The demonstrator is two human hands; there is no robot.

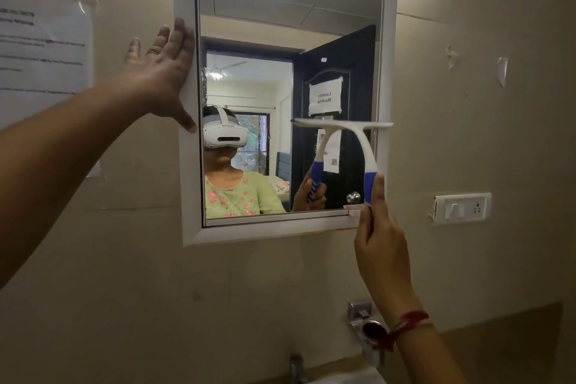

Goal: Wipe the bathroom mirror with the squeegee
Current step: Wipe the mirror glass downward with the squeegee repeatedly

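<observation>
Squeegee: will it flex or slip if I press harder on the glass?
The squeegee looks like moulded plastic, probably light and stiff, though its thin curved neck may flex slightly. The right hand holds a blue, apparently rubbery grip, so slipping seems unlikely.

— What's hanging on that beige wall [124, 274] over on the left?

— A printed sheet of paper [43, 47] is hanging there, taped flat, its lines too blurred for reading. The wall is glowing brighter toward the top.

— And what's sitting on the right?

— A white switch plate [463, 208] is sitting on the wall, looking chipped at its left end, and two scraps of torn tape [502, 70] are clinging higher up.

— Anything showing down low?

— A chrome fitting [361, 316] is sticking out of the wall, a tap [297, 368] is poking up beneath it, and a darker brown band [505, 340] is running along the lower right.
</observation>
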